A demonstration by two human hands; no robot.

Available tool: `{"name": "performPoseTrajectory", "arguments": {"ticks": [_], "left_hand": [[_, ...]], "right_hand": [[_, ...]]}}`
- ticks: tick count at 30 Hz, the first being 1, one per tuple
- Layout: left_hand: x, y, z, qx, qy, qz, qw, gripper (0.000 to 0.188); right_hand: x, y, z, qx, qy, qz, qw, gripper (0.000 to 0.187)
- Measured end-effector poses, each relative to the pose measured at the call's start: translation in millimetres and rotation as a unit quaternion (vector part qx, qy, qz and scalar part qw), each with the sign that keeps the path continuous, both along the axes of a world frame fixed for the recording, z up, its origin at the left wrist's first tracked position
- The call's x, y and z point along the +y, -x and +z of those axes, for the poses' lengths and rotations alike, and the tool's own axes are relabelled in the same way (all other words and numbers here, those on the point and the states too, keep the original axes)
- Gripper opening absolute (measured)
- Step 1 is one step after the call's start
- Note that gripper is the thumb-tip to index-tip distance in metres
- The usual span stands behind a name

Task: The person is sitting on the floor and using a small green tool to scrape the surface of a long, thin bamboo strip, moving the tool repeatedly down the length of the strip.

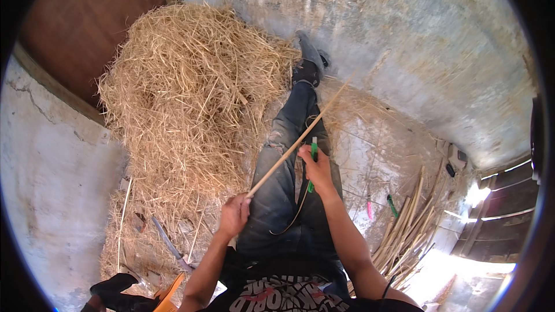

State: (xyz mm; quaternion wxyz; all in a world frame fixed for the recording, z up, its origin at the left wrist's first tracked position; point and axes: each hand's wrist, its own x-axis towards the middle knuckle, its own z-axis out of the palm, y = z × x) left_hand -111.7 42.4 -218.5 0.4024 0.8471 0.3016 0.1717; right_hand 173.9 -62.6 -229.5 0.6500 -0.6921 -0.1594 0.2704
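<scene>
A long, pale wooden stick [282, 159] slants up and away to the right across my stretched-out legs in jeans. My left hand [234, 216] is closed around its near end. Beside the middle of the stick, my right hand [318, 172] grips a green box cutter [314, 149] whose top end points away from me. The fingertips of this hand are close to the stick, and I cannot tell whether the blade touches it. A thin curled strip [299, 207] hangs below the right hand over my legs.
A big straw heap [179, 81] rises at the left, against a brown panel [87, 29]. Several loose sticks [407, 222] lie at the right, near a small green object [392, 205] and a pink one [369, 209]. A long blade [169, 244] and a black shoe [115, 284] are at lower left.
</scene>
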Motion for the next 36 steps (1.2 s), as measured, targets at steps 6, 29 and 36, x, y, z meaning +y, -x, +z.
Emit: {"name": "performPoseTrajectory", "arguments": {"ticks": [6, 29, 36], "left_hand": [[-48, -23, 4, 0.002, -0.144, 0.010, 0.990, 0.032], [48, -20, 82, 0.080, -0.303, -0.127, 0.941, 0.029], [14, -40, 13, 0.073, -0.269, -0.040, 0.959, 0.021]], "right_hand": [[47, 20, 68, -0.092, -0.132, 0.069, 0.984, 0.028], [-8, -39, 125, -0.444, 0.104, 0.278, 0.846, 0.032], [-16, 5, 35, -0.420, 0.143, 0.180, 0.878, 0.026]]}}
